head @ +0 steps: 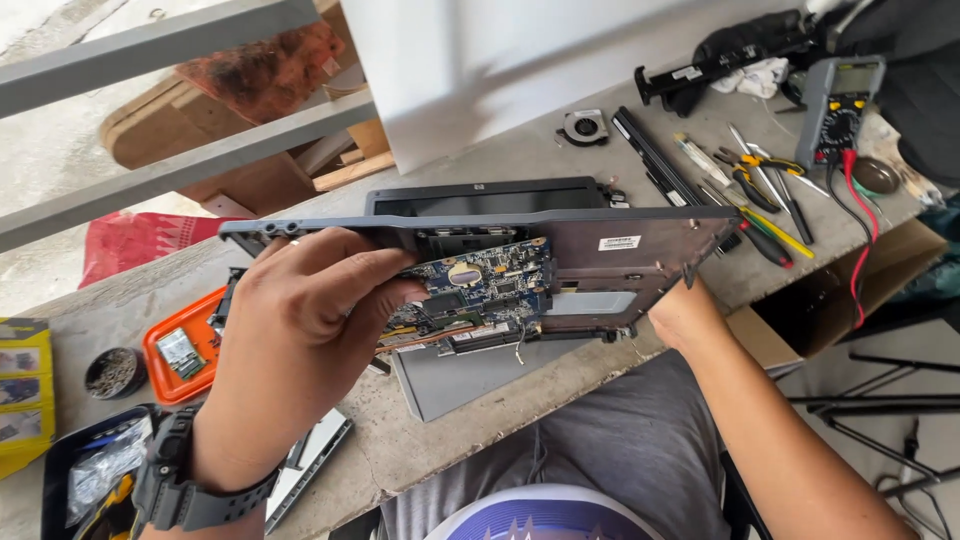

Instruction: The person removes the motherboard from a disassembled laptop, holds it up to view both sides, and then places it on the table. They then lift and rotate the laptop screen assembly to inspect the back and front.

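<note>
left hand [300, 320] clamped on laptop base [500, 262], frame centre, raised on edge over table [400, 450] | right hand [685, 312] grips its lower right edge, fingers hidden | blue circuit board [485, 285] exposed | multimeter [838, 105] upper right | orange tray [185, 350] left

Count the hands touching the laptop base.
2. The left hand grips the laptop base at its left end; the right hand supports its right underside, fingers hidden behind it.
</note>
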